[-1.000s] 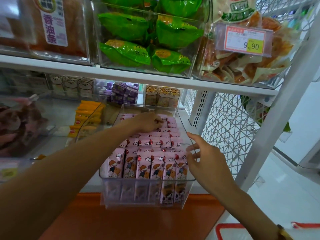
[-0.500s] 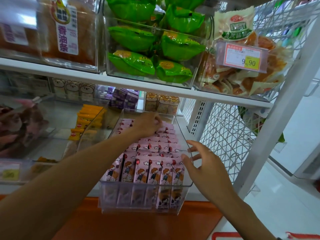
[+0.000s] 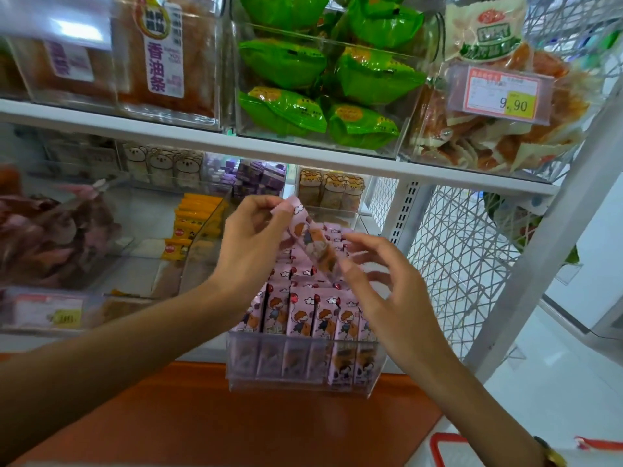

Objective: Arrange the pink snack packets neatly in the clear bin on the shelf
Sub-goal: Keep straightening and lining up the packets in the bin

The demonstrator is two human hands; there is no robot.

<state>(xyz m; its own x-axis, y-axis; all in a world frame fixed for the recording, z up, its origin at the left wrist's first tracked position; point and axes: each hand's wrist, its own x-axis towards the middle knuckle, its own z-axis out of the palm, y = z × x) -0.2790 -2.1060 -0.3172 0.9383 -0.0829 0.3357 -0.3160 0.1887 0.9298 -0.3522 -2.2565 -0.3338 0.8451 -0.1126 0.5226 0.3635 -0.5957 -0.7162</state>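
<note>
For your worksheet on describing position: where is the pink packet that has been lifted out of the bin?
In the head view, centre frame, the lifted pink packet hangs tilted above the clear bin, pinched between the left hand and the right hand.

Both forearms raised, left hand (image 3: 251, 244) in a pinching grip, right hand (image 3: 387, 291) fingers curled.

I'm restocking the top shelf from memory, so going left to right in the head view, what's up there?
Brown pastry packs → green packets in a clear bin → orange-and-white snack bags behind the 9.90 price tag.
</note>
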